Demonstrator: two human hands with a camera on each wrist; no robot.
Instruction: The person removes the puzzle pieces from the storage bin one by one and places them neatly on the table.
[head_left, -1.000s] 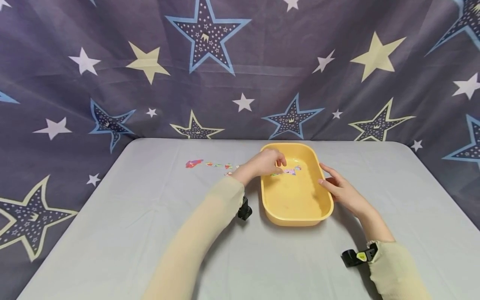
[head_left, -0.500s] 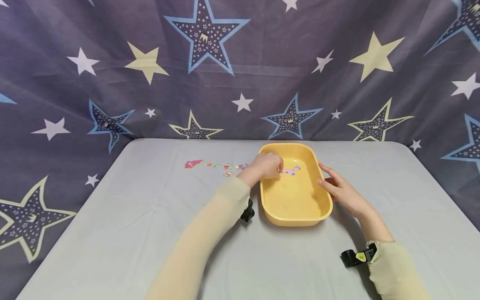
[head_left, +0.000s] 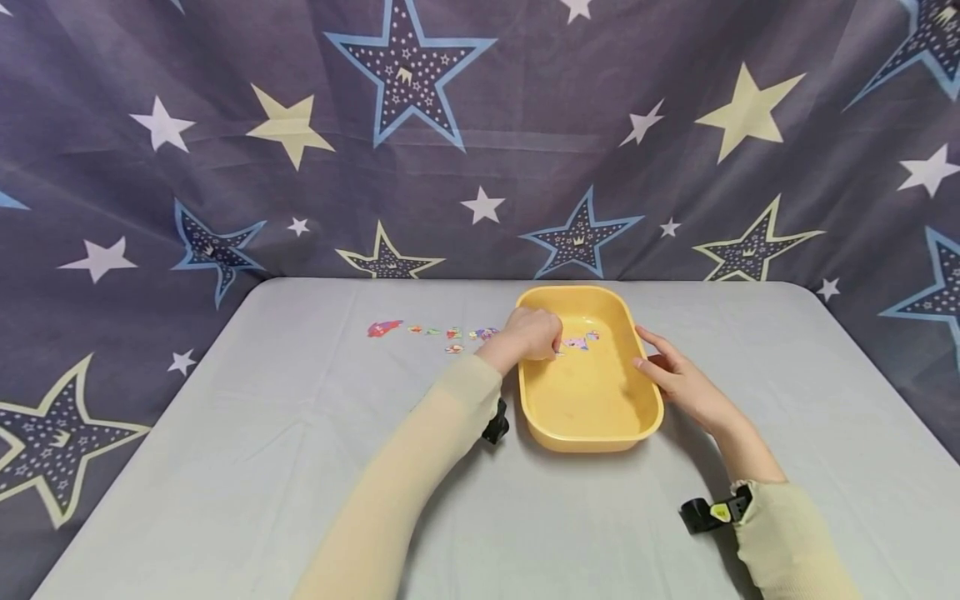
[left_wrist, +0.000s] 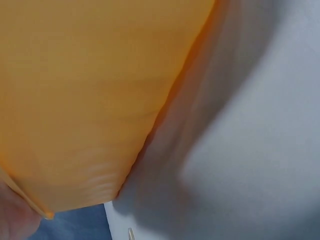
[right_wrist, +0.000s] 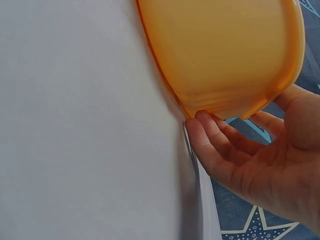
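I see the grey surface (head_left: 300,467) and the yellow tray (head_left: 592,408) near its far edge. The right hand (head_left: 682,385) grips the tray's side; the left hand (head_left: 534,332) dips inside, fingers curled, their hold hidden from me. Small cutouts (head_left: 576,342) lie inside, more toward the far left corner.

The left arm (head_left: 401,479) stretches forward and slants to the right, sleeved in cream to near the wrist. The left hand (head_left: 534,332) is back uppermost, fingers curled downward; whether they pinch anything is hidden. The right arm (head_left: 791,533) is angled forward and to the left, its wrist bare below the cuff. The right hand (head_left: 684,382) turns its palm inward, fingers (right_wrist: 220,142) bent, thumb (head_left: 651,367) held apart from them.
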